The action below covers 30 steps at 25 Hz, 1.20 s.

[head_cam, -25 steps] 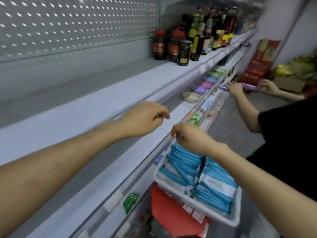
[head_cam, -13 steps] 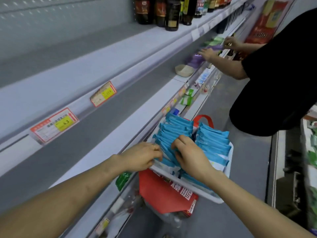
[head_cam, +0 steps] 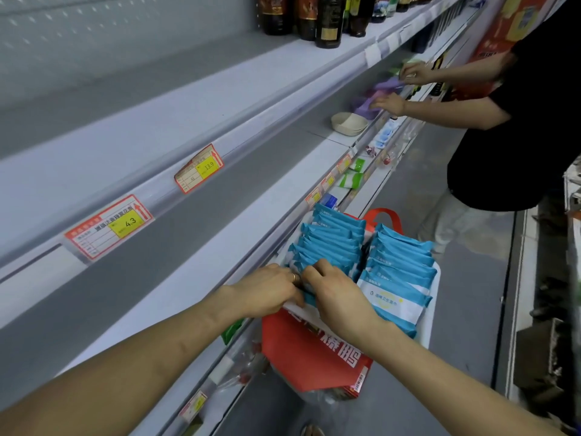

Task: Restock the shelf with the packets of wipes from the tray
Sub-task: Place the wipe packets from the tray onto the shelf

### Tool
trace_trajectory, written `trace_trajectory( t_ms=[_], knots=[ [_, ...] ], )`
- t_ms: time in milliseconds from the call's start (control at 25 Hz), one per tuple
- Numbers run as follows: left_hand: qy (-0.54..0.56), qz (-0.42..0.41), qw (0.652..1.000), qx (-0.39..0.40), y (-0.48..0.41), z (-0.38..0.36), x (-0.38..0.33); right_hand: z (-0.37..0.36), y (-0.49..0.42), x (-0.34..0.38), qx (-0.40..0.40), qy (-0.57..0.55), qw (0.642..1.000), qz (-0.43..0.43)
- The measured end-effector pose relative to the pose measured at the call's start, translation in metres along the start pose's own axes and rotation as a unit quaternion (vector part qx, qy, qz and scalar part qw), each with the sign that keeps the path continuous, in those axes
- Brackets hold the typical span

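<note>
A white tray holds two rows of blue-and-white packets of wipes, standing on edge. It rests on a red bag beside the grey shelf. My left hand and my right hand are both at the near end of the left row, fingers curled down among the packets there. The fingertips are hidden between the packets, so which packet each grips does not show.
Another person in a black top stands at the right, hands on purple packets on the same shelf. A beige bowl sits on the shelf. Dark bottles stand on the upper shelf. Price tags line the shelf edges.
Both hands came down from the shelf edge into the tray a second ago and now dig into the near end of the left row. The other person moved closer.
</note>
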<state>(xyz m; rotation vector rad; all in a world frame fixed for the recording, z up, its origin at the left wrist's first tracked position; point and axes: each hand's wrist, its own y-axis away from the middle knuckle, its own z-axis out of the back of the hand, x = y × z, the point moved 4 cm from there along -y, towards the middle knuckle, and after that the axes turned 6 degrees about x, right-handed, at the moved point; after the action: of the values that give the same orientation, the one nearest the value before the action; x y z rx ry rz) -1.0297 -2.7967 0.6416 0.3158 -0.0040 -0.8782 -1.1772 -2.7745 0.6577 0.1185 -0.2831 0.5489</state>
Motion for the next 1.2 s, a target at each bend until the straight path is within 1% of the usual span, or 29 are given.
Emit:
trace_trajectory(
  t_ms=[240,400,520,680,840,920,1080,1200],
  knots=[
    [-0.018,0.004,0.999,-0.027,0.003,-0.004,-0.003,0.002,0.000,0.002,0.016,-0.066,0.998,-0.014],
    [-0.061,-0.012,0.997,-0.046,0.011,-0.002,-0.005,0.007,0.001,0.006,0.026,-0.115,0.992,-0.033],
    [-0.100,-0.024,0.993,-0.066,0.021,0.012,-0.007,0.019,-0.006,-0.001,0.055,-0.107,0.991,-0.065],
    [-0.132,-0.017,0.985,-0.110,0.040,0.058,-0.006,0.070,-0.019,-0.010,0.074,-0.072,0.993,-0.058],
    [-0.148,0.043,0.977,-0.148,0.077,0.127,-0.002,0.144,-0.040,0.008,0.053,-0.029,0.998,-0.008],
    [-0.124,0.082,0.974,-0.170,0.108,0.166,0.002,0.182,-0.054,0.029,0.029,-0.021,0.999,0.033],
    [-0.031,0.159,0.954,-0.252,0.193,0.240,0.009,0.248,-0.084,0.093,-0.014,0.016,0.991,0.135],
    [-0.034,0.224,0.938,-0.261,0.265,0.276,0.017,0.281,-0.106,0.152,-0.032,0.007,0.976,0.216]
  ],
)
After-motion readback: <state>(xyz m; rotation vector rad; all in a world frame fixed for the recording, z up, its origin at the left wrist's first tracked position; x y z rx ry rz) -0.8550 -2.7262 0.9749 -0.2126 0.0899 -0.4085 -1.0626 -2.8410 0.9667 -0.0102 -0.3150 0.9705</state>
